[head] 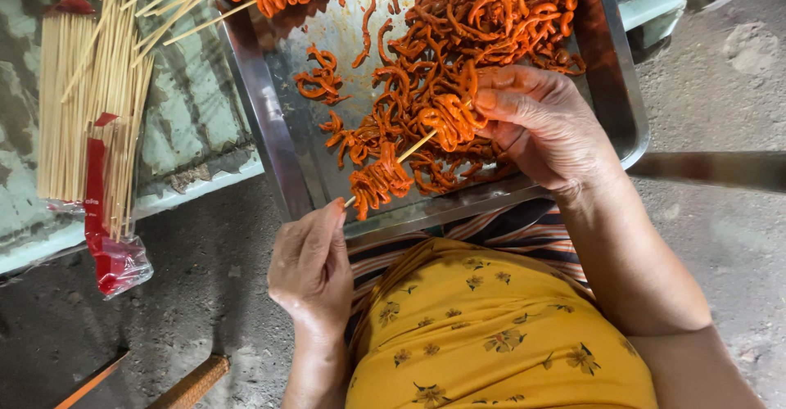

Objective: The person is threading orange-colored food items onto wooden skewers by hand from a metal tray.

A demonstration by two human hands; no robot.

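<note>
Skewer (417,144): centre of frame, over the tray (270,122), partly loaded with orange strips
Left hand (311,266): grip pinched on the skewer's lower end
Right hand (536,122): grip closed on strips (446,118) at the skewer's tip
Spare sticks (82,106): upper left

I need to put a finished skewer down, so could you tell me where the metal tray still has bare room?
The tray is bare along its left side, between the left rim and the orange strips, around one loose curl. The middle and right are crowded with strips, where the right hand works. The left hand holds the skewer over the near rim.
</note>
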